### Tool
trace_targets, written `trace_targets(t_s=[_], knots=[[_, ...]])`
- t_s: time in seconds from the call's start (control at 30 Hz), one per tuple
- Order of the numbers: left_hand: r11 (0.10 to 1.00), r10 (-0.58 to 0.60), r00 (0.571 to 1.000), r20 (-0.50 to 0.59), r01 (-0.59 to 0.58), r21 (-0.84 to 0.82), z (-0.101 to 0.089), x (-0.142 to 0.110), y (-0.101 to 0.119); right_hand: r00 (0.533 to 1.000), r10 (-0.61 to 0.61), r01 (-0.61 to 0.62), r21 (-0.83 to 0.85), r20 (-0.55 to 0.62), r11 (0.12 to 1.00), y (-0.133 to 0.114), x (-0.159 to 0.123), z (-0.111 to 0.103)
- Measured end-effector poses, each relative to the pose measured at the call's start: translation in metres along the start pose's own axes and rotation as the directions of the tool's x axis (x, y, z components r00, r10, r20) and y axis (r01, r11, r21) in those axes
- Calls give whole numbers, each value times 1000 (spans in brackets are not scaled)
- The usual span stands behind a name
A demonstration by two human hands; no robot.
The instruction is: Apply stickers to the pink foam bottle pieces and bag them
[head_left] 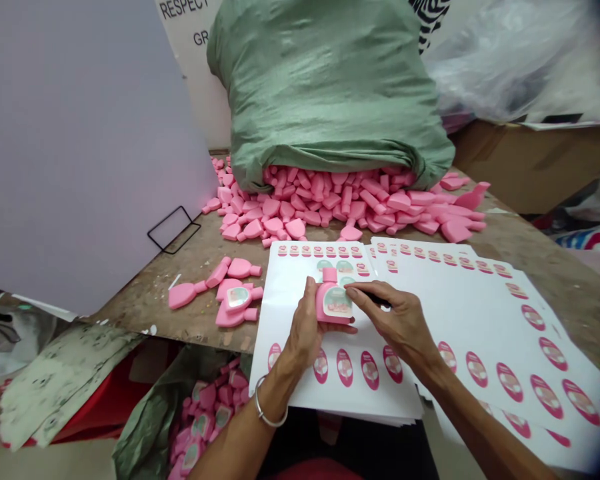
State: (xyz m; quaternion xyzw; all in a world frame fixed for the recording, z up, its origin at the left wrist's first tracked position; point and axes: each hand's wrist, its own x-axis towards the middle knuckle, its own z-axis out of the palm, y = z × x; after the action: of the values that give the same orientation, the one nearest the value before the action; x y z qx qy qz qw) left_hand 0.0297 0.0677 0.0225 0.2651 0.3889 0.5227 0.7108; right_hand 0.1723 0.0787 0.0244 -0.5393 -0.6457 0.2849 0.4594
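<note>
My left hand (307, 323) is closed round a small pink plastic bottle (322, 308), neck pointing up and away from me. A pale green and white label (338, 303) sits on the bottle's front face. At the label's upper right edge, the pinched fingertips of my right hand (393, 313) touch it. A thin dark pen-like tool (377, 297) is tucked in that same hand; its exact kind is hidden by the fingers. Beneath both hands lies a stack of white sticker sheets (300, 293) with pink oval labels and a few green ones.
Several pink bottles (239, 268) lie left of the sheets, one labelled. A big green sack (325, 87) spills a heap of pink bottles (310, 200) behind. More sticker sheets (460, 307) fan out rightward. Below the table edge, an open bag (153, 417) holds labelled bottles. A wire stand (174, 230) is left.
</note>
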Motion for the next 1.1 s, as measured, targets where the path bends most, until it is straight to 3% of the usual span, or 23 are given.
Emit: trace_targets(t_s=[0.57,0.67,0.8,0.9,1.03,1.1], knots=[[999,33,998,47,-33,6,0,-5,9,996,-92,91,-81,-7,993,-7,0,6],[998,52,992,115,-56,36,-2,-7,12,988,-154,150,-160,-11,976,-7,2,6],[994,45,982,183,-63,95,-8,-8,15,965,-258,217,-426,-40,878,-6,9,0],[996,12,977,214,-31,85,-10,-11,15,983,-177,139,-411,-56,901,-3,14,-3],[992,-71,953,295,37,119,-12,-23,21,986,-21,46,-152,167,987,9,28,4],[974,-91,957,277,27,227,-21,-30,31,988,40,-19,-140,152,990,19,46,9]])
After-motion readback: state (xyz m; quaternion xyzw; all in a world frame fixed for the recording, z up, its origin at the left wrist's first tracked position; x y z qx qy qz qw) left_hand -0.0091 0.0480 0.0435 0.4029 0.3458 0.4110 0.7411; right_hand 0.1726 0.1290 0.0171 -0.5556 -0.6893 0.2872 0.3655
